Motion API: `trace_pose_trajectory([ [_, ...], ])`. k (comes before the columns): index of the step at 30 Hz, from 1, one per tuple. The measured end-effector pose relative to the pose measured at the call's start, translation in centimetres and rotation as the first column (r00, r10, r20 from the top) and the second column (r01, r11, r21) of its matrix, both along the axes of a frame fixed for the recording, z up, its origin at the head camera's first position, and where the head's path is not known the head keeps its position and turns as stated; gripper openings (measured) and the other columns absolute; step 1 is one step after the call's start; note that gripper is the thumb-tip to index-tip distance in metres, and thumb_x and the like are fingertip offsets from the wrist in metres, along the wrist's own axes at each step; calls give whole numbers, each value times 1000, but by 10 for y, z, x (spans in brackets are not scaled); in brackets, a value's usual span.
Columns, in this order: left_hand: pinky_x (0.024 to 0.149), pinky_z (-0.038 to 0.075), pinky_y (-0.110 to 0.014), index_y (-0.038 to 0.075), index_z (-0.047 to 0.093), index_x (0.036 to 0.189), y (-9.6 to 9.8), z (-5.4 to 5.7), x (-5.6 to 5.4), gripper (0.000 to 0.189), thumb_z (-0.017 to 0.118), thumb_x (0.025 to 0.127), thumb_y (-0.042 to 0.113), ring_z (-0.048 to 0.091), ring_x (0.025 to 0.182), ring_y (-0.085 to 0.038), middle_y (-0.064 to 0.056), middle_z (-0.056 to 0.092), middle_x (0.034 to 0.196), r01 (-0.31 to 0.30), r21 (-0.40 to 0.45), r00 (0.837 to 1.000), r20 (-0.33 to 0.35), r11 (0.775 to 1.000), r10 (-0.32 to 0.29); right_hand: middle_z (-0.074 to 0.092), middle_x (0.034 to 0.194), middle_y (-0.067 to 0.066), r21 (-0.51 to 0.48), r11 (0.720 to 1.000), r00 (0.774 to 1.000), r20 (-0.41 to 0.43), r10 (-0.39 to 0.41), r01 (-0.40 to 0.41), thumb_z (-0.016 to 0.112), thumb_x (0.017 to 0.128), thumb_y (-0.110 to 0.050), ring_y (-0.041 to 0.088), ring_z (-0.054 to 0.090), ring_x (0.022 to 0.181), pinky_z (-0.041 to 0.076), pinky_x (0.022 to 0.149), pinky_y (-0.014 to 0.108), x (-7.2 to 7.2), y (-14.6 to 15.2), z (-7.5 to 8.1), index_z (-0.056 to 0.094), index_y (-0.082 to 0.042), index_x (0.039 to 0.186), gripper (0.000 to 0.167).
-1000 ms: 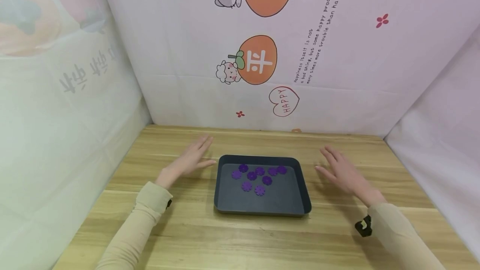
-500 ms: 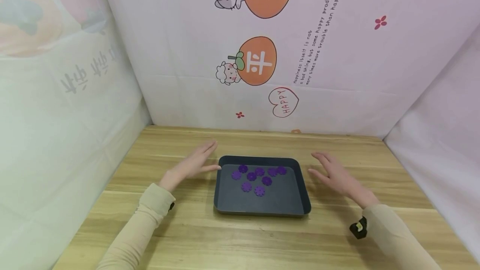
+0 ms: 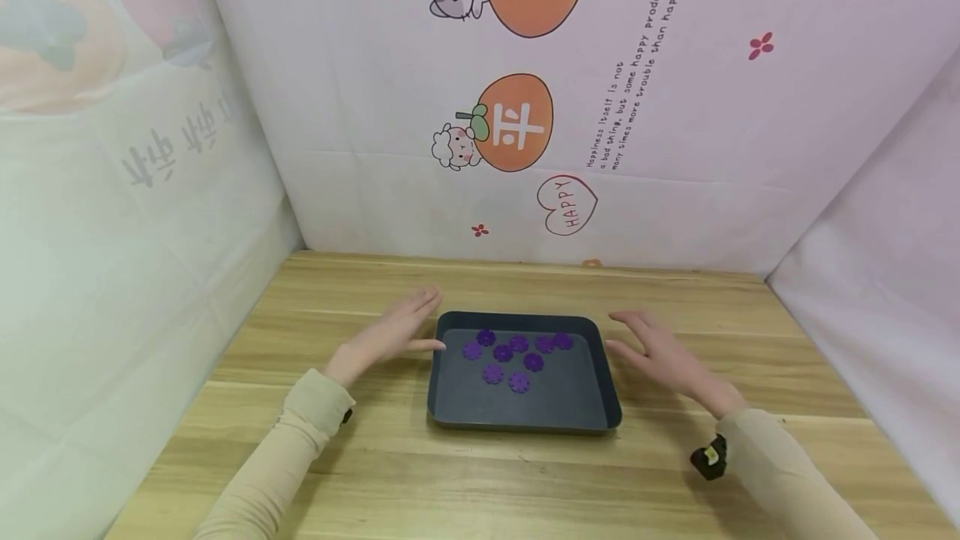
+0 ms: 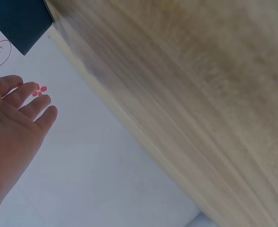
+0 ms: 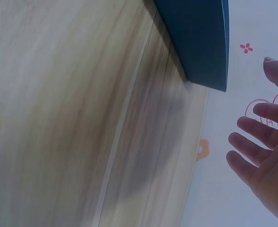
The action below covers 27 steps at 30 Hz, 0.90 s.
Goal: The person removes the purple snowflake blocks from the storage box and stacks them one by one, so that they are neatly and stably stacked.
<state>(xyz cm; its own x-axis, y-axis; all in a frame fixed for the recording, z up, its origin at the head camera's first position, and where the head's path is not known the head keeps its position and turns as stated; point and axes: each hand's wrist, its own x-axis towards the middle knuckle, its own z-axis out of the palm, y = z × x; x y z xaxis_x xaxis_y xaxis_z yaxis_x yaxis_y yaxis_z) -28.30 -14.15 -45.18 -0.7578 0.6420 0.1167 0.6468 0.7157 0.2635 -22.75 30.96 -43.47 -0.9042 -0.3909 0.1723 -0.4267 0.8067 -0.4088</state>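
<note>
A dark grey rectangular tray (image 3: pixel 525 411) stands on the table between my hands. Several purple, notched, flower-like discs (image 3: pixel 519 382) lie in it, mostly toward its far half. My left hand (image 3: pixel 390 336) is at the tray's left side, fingers extended, its thumb tip overlapping the left rim in the head view. On the opposite side my right hand (image 3: pixel 660 357) has thumb and fingers spread apart, tips right by the right rim. Both wrist views show relaxed fingers with nothing in them, beside the tray's outer wall (image 5: pixel 200 42).
The wood-grain table (image 3: pixel 480 482) runs back to a white printed cloth (image 3: pixel 375 107). More white cloth hangs at the left (image 3: pixel 150 273) and right (image 3: pixel 885 273) sides. A small black device (image 3: pixel 708 458) is worn on the right wrist.
Both hands have moved inward, toward the tray's left and right sides. The tray and the purple discs have stayed in place.
</note>
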Motion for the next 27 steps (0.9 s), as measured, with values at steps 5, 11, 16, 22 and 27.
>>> trace_pose_trajectory([
  [5,125,23,-54,-3,27,154,1,0,2,90,63,92,52,26,151,-40,-24,26,161,7,-17,1000,-1,1000,-7,50,144,23,-21,1000,1000,8,8,-8,55,102,-38,43,50,131,47,103,62,-1,-6,-2,46,-1,144,57],
  [11,125,24,-54,-2,29,154,3,0,4,88,62,92,51,26,151,-39,-23,29,161,13,-22,1000,-3,1000,-13,53,141,22,-34,999,1000,2,14,-14,55,102,-37,42,54,127,51,99,60,-2,-12,-4,48,0,142,55],
  [16,125,25,-54,-1,31,154,3,-1,3,86,62,92,51,30,149,-39,-21,31,160,21,-29,1000,-5,999,-22,52,143,20,-46,999,1000,23,14,-13,54,102,-40,40,53,129,49,102,60,-4,-16,-4,47,-1,143,57],
  [22,125,27,-52,-1,32,153,4,-1,2,86,62,92,52,32,148,-39,-21,33,160,25,-39,1000,-14,999,-26,54,142,19,-75,997,999,45,26,-23,53,102,-41,39,54,128,49,103,59,-7,-21,-3,48,-1,143,57],
  [27,124,27,-52,-1,32,153,4,-1,2,87,62,91,52,33,148,-38,-21,33,159,29,-48,999,-28,998,-31,55,141,20,-99,994,997,48,55,-50,53,103,-37,39,54,129,49,104,58,-11,-24,-3,48,0,143,55],
])
